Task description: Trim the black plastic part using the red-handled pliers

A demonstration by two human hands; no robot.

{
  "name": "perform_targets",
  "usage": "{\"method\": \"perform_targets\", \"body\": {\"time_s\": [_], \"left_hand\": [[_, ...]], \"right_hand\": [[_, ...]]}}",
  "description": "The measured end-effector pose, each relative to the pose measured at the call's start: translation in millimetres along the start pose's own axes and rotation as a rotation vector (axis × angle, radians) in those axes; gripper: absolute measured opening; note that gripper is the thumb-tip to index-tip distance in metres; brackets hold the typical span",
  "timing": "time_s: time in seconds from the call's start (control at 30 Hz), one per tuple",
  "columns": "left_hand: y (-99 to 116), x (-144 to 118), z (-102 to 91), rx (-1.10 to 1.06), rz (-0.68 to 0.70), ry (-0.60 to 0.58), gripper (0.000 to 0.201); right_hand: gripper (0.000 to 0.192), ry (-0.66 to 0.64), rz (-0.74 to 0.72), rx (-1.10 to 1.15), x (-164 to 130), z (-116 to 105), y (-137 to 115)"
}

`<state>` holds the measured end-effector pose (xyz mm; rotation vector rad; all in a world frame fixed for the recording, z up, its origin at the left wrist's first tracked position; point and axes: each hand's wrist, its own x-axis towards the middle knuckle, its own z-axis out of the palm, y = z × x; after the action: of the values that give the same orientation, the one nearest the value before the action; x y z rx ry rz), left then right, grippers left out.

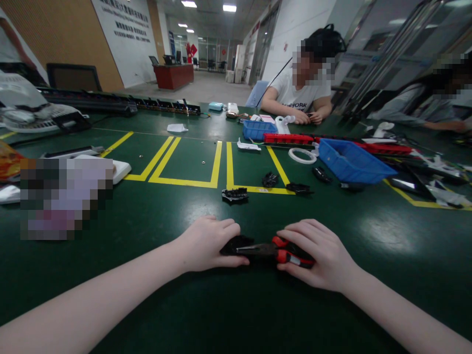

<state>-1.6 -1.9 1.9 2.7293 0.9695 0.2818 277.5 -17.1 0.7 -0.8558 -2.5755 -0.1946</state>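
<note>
My right hand [317,253] grips red-and-black handled pliers [283,250] low over the green table [236,305], their metal jaws pointing left. My left hand [208,243] presses on a small black plastic part [236,243], and the plier tips reach into that part. Both hands rest on the table near its front middle. Three more black parts lie farther back: one [235,195] just ahead of my hands, another [270,179] on the yellow line, a third [298,187] to its right.
A blue bin [352,162] stands at right, a smaller blue tray [257,130] and a white tape ring [302,155] behind. Red strips [287,139] lie across the back. Two people sit at the far side. Yellow tape lines [216,167] mark boxes.
</note>
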Motion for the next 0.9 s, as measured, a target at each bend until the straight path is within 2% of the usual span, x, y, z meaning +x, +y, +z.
{"method": "perform_targets", "body": {"time_s": [0.47,0.7,0.77,0.9], "left_hand": [[1,1,-1.8,0.022,0.033,-0.004,0.041],[1,0,-1.3,0.008,0.019,0.007,0.041],[1,0,-1.2,0.012,0.014,0.008,0.042],[1,0,-0.8,0.007,0.005,0.000,0.042]], "right_hand": [[0.047,-0.060,-0.025,-0.005,-2,-2,9],[0.052,0.033,-0.038,-0.035,-1,-6,9],[0.051,0.080,0.018,-0.062,-2,-6,11],[0.041,0.118,0.242,-0.127,-3,-3,19]]}}
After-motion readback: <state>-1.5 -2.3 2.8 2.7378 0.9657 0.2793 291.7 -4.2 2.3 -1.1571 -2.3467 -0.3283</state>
